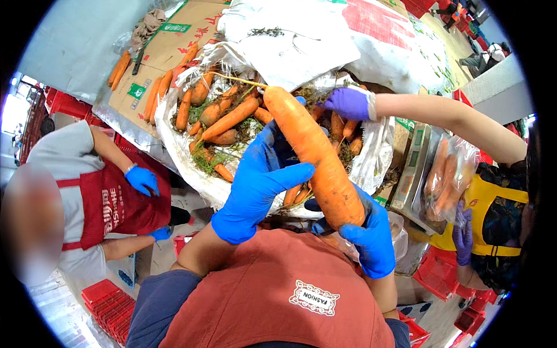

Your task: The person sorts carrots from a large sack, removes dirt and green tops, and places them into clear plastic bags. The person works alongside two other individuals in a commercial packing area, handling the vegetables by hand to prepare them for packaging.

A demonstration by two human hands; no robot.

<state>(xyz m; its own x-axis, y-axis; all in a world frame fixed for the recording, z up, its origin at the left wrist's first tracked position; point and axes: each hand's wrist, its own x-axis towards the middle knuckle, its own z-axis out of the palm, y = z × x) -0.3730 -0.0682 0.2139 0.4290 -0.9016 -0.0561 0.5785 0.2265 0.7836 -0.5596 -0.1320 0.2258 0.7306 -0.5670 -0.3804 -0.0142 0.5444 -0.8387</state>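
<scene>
A large orange carrot (pixel 313 153) with a thin pale root tail is held up close in front of me, between both hands. My left hand (pixel 261 174), in a blue glove, closes round its middle, the thumb lying across the near side. Around the thick lower end wraps my right hand (pixel 371 232), gloved in blue too. Beyond the carrot lies an open white woven sack (pixel 194 177), full of carrots (pixel 231 119) with soil and bits of green leaf among them.
A co-worker's purple-gloved hand (pixel 348 103) reaches into the sack from the right. On that side, bagged carrots (pixel 445 174) rest on a scale (pixel 411 174). Another co-worker in a red apron (pixel 127 197) stands left. Loose carrots (pixel 155 98) lie on cardboard (pixel 191 23). Red crates (pixel 107 307) stand low left.
</scene>
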